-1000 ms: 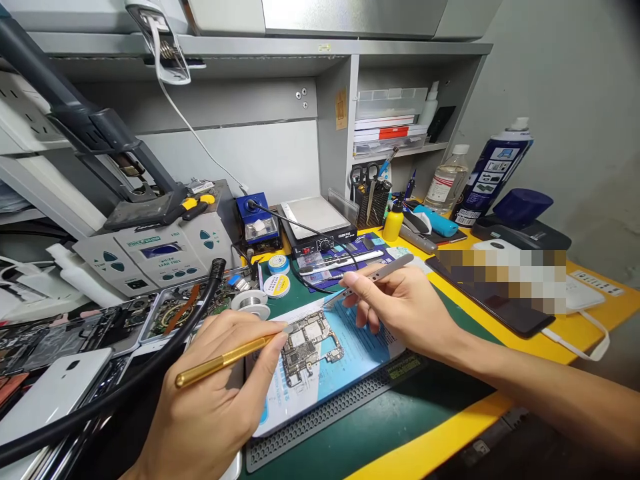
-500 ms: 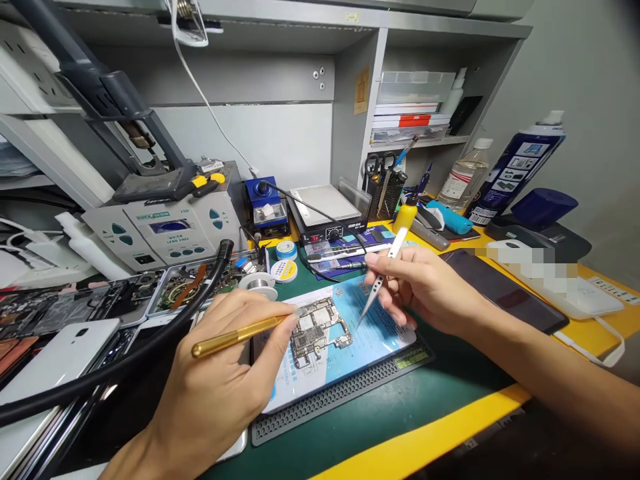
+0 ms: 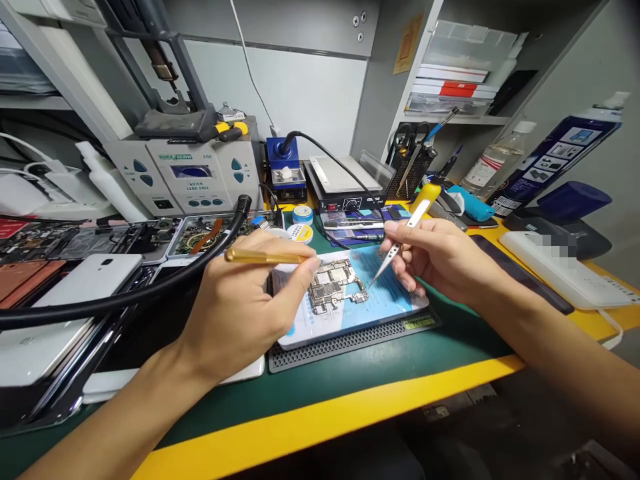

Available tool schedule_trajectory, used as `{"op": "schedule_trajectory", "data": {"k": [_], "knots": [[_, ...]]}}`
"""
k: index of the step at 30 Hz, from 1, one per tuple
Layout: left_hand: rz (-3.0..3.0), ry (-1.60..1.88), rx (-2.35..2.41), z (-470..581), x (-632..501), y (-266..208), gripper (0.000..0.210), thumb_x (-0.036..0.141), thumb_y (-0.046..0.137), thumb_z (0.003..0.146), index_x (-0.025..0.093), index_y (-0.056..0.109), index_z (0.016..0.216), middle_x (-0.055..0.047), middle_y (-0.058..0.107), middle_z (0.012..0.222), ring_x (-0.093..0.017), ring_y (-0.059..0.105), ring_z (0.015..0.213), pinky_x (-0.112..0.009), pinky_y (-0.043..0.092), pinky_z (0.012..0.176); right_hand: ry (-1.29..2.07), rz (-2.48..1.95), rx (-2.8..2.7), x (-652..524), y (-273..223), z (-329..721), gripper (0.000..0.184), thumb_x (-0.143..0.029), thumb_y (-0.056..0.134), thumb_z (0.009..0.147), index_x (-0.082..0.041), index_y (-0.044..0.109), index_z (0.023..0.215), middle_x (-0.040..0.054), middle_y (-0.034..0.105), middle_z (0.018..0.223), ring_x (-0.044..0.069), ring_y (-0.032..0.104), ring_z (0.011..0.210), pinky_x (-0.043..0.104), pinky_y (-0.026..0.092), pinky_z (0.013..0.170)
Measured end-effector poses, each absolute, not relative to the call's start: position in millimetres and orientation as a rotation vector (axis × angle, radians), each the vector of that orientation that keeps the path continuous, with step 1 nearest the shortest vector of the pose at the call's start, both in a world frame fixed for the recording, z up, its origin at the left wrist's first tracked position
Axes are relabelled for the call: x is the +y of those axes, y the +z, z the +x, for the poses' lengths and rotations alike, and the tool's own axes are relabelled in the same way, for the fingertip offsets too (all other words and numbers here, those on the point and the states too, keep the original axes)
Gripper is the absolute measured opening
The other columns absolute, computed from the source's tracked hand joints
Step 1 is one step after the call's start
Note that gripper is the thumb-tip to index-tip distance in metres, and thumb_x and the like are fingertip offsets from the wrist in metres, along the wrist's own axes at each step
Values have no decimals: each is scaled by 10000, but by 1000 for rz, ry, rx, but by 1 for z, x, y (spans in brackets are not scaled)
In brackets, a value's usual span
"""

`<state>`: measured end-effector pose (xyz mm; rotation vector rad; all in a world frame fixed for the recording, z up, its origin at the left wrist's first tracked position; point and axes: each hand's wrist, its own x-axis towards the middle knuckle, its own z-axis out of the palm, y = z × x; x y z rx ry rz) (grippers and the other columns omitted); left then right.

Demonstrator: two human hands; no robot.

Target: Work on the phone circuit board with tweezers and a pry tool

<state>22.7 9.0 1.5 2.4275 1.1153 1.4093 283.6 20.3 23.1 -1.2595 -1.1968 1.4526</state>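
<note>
Between my hands a phone circuit board lies flat on a blue-and-white printed pad. My left hand pinches a gold pen-shaped tool at the board's left; its working tip is hidden behind my fingers. In my right hand is a pair of silver tweezers, held between thumb and fingers. The tweezers point down, their tips close to the board's right end; whether they touch it I cannot tell.
A black hose crosses the left side, over phones and phone parts. Behind stand a hot-air station, a small heating plate and a blue soldering-iron stand. On the right are a spray can, a bottle and a white power strip.
The camera view has shifted, so the bench sits higher and farther left hardware appears lower-angled. Both hands keep their tools; the tweezer tips are now nearer the board's right end.
</note>
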Motion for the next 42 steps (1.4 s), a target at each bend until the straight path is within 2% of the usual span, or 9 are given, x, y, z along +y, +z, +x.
{"op": "schedule_trajectory", "data": {"k": [6,11,17,23,28,31,34,37,42], "knots": [[2300,1467,1232,16,10,7,134,328,653,954,239,746,918,24,795,945,-162,746,890,-298,594,837,1469,-1205,-1209,27,20,289,266,-373,742,892,-145,713,759,-5,651,513,108,556,343,180,394,285],[2192,1435,1203,13,11,8,243,374,600,991,205,730,875,7,784,853,-146,742,808,-281,591,781,1495,-1177,-1232,29,20,290,232,-326,708,913,-149,704,763,-4,649,511,111,556,353,193,388,299],[2120,1483,1149,14,12,7,261,353,600,996,174,708,839,-6,766,793,-130,736,738,-256,600,735,1531,-1154,-1253,29,23,288,240,-278,644,955,-134,695,770,0,641,502,106,549,343,191,387,300],[2074,1511,1179,12,18,2,275,382,658,978,140,675,850,26,675,701,-88,637,605,-223,515,569,1564,-1141,-1269,34,24,291,242,-237,585,977,-132,665,775,18,638,493,126,556,348,205,392,296],[2004,1452,1224,9,22,2,303,425,634,995,131,654,924,21,651,781,-87,617,634,-242,551,606,1585,-1139,-1256,36,25,294,266,-279,600,985,-157,633,751,-2,605,479,127,548,344,211,387,308],[1956,1468,1265,7,25,2,312,438,621,1000,132,655,957,15,654,803,-87,612,635,-243,545,604,1611,-1143,-1241,36,25,296,375,-313,529,1036,-188,567,684,-42,520,436,115,493,319,218,356,306],[1897,1489,1291,7,26,1,318,448,600,1011,136,656,982,8,660,821,-90,613,641,-249,548,611,1658,-1141,-1219,36,25,299,444,-422,502,1076,-191,539,698,-94,455,477,79,433,343,198,344,340],[1864,1457,1279,6,26,0,322,450,599,1010,134,657,1018,-3,669,854,-99,632,676,-261,561,632,1693,-1133,-1198,38,23,302,410,-489,552,1057,-167,601,807,-100,484,565,56,422,389,186,369,381],[1864,1403,1236,8,22,1,332,448,603,1007,141,651,1122,-33,691,969,-128,669,774,-305,589,707,1666,-1099,-1169,44,17,307,352,-478,571,1052,-154,648,938,-61,578,676,62,478,447,192,421,417]]}}
